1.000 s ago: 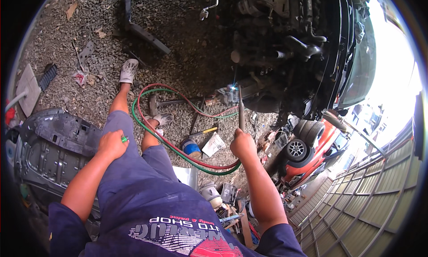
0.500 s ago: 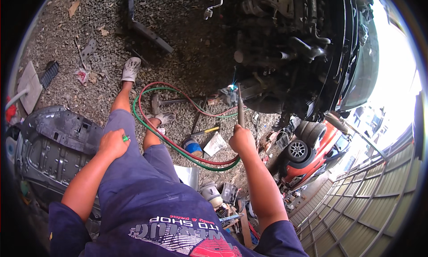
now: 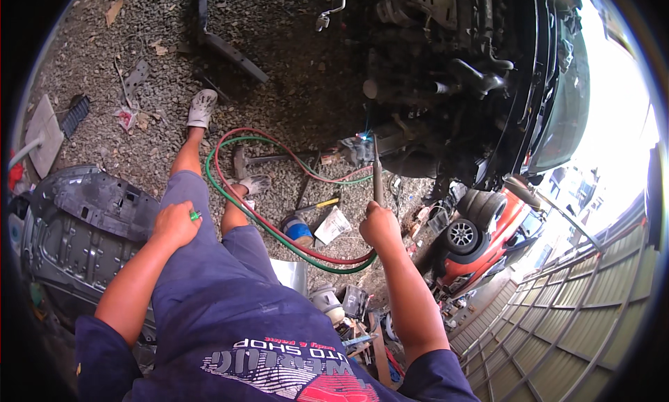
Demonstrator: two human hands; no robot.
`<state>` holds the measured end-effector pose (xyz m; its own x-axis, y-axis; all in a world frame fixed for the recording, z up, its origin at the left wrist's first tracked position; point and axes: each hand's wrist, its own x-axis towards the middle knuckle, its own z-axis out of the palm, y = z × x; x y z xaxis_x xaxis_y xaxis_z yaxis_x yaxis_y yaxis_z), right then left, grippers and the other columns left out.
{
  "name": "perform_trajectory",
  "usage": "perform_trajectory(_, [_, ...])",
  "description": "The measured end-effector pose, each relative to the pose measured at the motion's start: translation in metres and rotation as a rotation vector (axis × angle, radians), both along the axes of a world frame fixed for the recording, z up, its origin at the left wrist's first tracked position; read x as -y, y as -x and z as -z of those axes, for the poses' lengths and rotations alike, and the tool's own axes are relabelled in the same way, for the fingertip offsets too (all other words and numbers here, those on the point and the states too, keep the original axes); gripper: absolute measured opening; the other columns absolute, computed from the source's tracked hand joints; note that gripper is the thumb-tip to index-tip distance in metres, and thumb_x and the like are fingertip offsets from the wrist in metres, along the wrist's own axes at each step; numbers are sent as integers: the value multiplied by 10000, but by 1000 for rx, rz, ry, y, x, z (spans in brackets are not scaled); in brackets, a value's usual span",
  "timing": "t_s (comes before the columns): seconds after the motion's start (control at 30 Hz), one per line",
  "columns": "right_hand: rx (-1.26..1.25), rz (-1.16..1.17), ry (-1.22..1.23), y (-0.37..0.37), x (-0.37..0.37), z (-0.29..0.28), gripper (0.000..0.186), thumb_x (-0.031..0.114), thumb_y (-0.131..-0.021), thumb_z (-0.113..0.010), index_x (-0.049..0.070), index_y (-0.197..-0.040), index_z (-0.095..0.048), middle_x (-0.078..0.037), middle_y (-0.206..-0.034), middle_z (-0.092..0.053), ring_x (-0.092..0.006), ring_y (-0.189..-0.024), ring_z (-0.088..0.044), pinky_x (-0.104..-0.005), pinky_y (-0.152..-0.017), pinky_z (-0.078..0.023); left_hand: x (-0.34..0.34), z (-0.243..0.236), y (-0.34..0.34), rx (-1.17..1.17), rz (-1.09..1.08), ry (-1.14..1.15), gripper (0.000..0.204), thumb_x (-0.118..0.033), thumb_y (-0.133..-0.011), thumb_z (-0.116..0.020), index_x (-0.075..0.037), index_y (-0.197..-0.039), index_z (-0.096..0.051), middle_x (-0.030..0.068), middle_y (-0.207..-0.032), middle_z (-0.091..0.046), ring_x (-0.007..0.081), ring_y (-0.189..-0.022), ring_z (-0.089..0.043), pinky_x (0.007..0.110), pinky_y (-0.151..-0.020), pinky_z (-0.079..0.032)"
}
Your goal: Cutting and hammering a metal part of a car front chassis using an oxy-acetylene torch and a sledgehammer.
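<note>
My right hand (image 3: 381, 226) is wrapped round the handle of a gas torch (image 3: 378, 182), which reaches away from me. At its tip a small bright blue flame (image 3: 363, 135) burns against the crumpled metal end (image 3: 357, 151) of the car's front frame. A red hose (image 3: 334, 260) and a green hose (image 3: 326, 267) loop over the gravel from beneath my right hand. My left hand (image 3: 175, 224) rests closed on my thigh. A small green thing that looks like a lighter (image 3: 196, 215) pokes out of its fingers.
The opened-up front of a dark car (image 3: 446, 74) fills the far right. A hammer (image 3: 242, 161), a blue can (image 3: 298, 231) and a white container (image 3: 333, 226) lie near my feet. Left are dark car panels (image 3: 90, 214); right, a loose wheel (image 3: 463, 235) and a red vehicle (image 3: 488, 242).
The flame still burns at nearly the same spot on the metal, now looking a little smaller. Both hands keep their grips, and the whole view has shifted slightly.
</note>
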<state>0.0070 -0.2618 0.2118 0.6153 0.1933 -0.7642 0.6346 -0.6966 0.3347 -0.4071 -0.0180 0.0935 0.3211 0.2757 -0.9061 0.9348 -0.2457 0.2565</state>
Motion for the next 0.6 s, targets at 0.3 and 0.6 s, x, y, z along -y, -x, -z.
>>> perform_trajectory(0.3, [-22, 77, 74, 7, -8, -23, 273, 81, -971, -603, 25, -1231, -663, -363, -1212, -709, -534, -1101, -754, -578, -977, -620, 2, 3, -1, 14, 2, 2, 337, -362, -956, -821, -43, -1043, -753, 221, -1024, -798, 449, -1044, -762, 563, -933, -588])
perform_trajectory(0.6, [-27, 75, 56, 8, 0, -28, 285, 61, -958, -603, 29, -1235, -660, -370, -1225, -699, -534, -1094, -756, -578, -977, -618, 1, -1, -3, 19, 2, 1, 326, -348, -958, -813, -43, -1060, -762, 235, -1033, -798, 457, -1049, -759, 563, -937, -589])
